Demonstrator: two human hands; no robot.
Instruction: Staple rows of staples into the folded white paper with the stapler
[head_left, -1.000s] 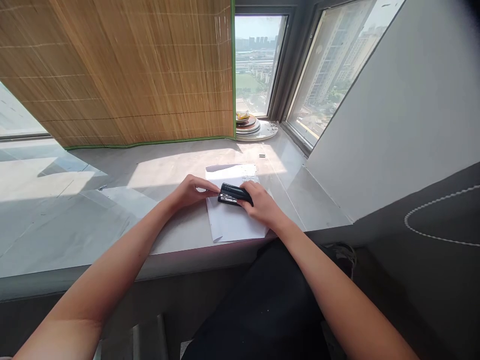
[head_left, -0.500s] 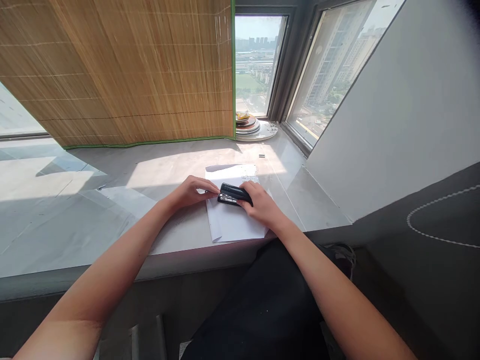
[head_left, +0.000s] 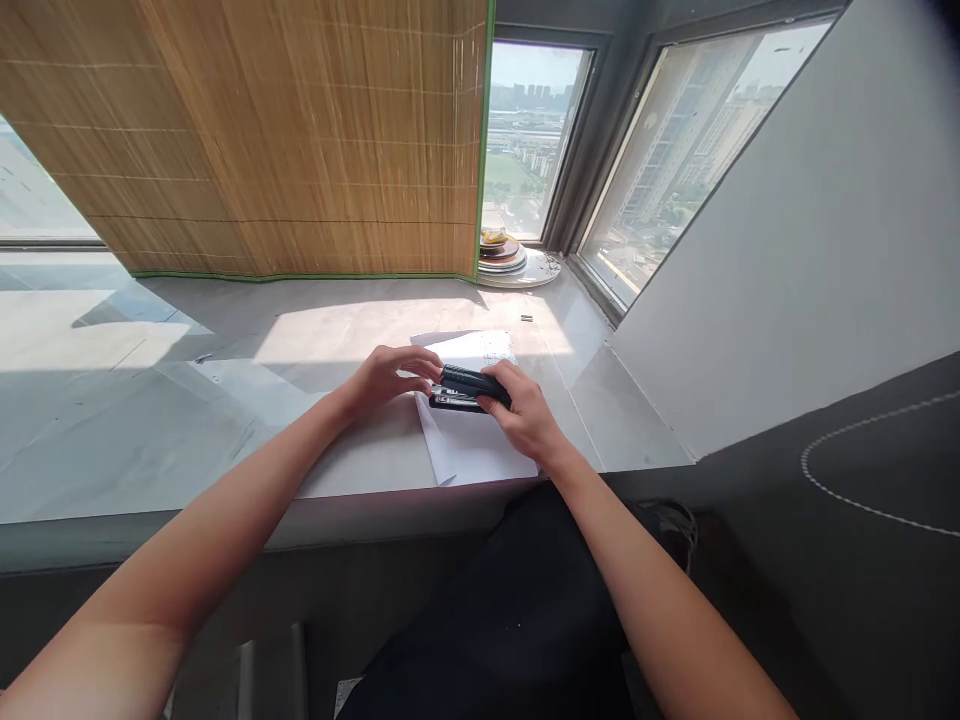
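My right hand (head_left: 521, 405) is wrapped around the rear of a black stapler (head_left: 472, 380), thumb on the near side. The stapler's top arm is raised, and a gap shows above its metal base. At its front end is my left hand (head_left: 394, 378), fingers and thumb apart, with the fingertips touching or very close to the stapler's nose. Beneath the stapler lies a white sheet of paper (head_left: 480, 450) with a curled near corner and some dark marks at its far right.
Two small staple strips (head_left: 526, 318) lie on the pale sill (head_left: 330, 320) beyond the paper. Stacked plates (head_left: 517, 265) stand in the window corner. A bamboo blind (head_left: 300, 140) hangs at the back left. A white wall (head_left: 750, 260) slopes on the right.
My left fingers, pinched at the stapler's front before, have spread apart. The gap between the stapler's arm and base looks wider. The view has shifted slightly.
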